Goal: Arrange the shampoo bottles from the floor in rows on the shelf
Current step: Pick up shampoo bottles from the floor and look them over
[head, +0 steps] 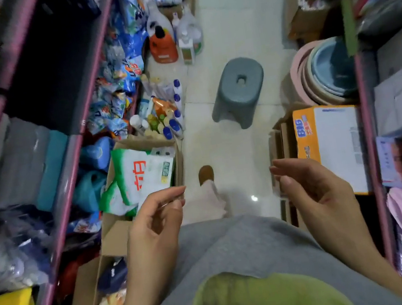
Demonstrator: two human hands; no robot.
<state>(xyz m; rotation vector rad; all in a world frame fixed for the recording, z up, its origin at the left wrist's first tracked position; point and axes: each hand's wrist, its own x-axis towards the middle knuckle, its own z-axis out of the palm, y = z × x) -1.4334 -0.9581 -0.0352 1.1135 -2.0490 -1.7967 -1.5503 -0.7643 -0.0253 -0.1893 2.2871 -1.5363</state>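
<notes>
**Empty hands over a crowded shop aisle**

Grey shirt fabric with a green print [256, 300] fills the bottom of the view, nearest the lens. Just above it both hands float at waist height, palms turned toward each other. The left hand [156, 220] has loosely bent fingers and holds nothing; the right hand [311, 185] is likewise relaxed and empty, fingers pointing toward the left one.

Between the hands, lower down, a brown slipper [206, 174] stands on the pale tiled floor [235, 147].

The shampoo bottles [173, 120] (white bodies, blue caps, mixed with a few yellowish ones) stand in a cluster on the floor ahead and to the left, close against the foot of the pink-framed shelf [94, 74], just beyond an open cardboard box [169, 154] holding a white-and-green bag [136, 177]. The dark shelf level above the detergent packets [118, 96] is blurred, and what it holds cannot be made out.

A grey plastic stool [239, 91] sits in the middle of the aisle, well apart from the bottles. Farther back stands an orange jug [162, 44] beside clear jugs. On the right are stacked basins [326, 73] and an orange-and-white carton [331, 143].
</notes>
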